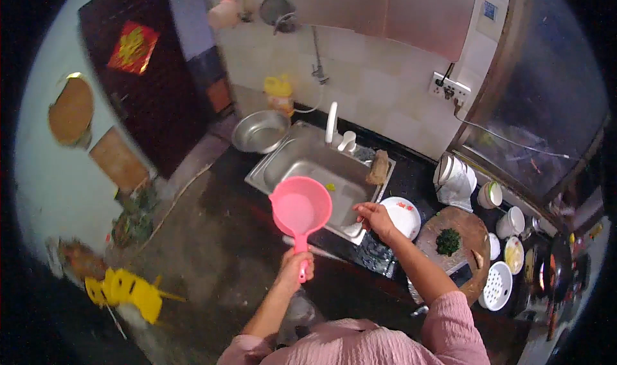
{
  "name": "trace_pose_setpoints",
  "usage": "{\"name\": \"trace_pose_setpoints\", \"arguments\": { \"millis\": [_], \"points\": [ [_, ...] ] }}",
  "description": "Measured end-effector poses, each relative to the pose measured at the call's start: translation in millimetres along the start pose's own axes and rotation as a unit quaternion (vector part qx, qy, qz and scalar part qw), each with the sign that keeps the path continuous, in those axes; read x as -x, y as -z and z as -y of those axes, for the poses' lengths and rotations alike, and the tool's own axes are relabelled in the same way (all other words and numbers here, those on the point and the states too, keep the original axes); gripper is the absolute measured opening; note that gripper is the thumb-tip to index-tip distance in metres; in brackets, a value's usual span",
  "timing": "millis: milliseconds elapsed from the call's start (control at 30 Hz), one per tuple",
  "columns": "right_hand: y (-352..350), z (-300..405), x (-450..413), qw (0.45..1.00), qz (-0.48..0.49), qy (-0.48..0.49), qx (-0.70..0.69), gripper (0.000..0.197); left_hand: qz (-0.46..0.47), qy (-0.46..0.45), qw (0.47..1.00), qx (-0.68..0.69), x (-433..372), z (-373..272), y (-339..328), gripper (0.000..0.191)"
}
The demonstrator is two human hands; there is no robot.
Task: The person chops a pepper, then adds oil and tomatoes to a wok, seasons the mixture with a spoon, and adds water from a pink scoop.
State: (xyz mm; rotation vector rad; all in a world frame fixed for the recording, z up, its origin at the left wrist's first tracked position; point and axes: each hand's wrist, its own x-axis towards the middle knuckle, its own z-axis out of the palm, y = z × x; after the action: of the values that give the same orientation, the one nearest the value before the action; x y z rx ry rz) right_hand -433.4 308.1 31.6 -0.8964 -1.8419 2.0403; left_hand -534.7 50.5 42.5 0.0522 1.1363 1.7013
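Observation:
My left hand [290,269] grips the handle of a pink plastic water dipper [301,206], held over the front edge of the stainless steel sink [308,155]. The dipper's bowl faces up; whether it holds water I cannot tell. Over the sink's right rim hangs my right hand [378,219], its fingers loosely bent and nothing visible in them. Just beside it is a white plate [404,220] with a red pattern. A small yellow-green scrap [330,187] lies on the sink floor. Behind the basin stands a white faucet [331,122].
Chopped greens [448,242] and a knife [458,276] lie on a round wooden chopping board [431,230] at right. Bowls [490,195] and a white strainer [496,288] stand beyond it. A metal basin [262,132] is left of the sink; a brown cloth [378,167] lies on its right rim.

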Motion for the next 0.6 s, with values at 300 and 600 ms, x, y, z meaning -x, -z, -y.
{"name": "trace_pose_setpoints", "arguments": {
  "millis": [300, 600],
  "points": [
    [1.3, 16.2, -157.8, 0.958, -0.141, -0.114, -0.222, 0.040, 0.071, 0.219, 0.973, -0.025, -116.2, -63.6, 18.9, 0.019],
    [-14.9, 11.6, -242.7, 0.883, -0.194, -0.109, -0.414, 0.062, 0.056, 0.269, 0.961, -0.043, -158.3, -93.4, 34.2, 0.018]
  ]
}}
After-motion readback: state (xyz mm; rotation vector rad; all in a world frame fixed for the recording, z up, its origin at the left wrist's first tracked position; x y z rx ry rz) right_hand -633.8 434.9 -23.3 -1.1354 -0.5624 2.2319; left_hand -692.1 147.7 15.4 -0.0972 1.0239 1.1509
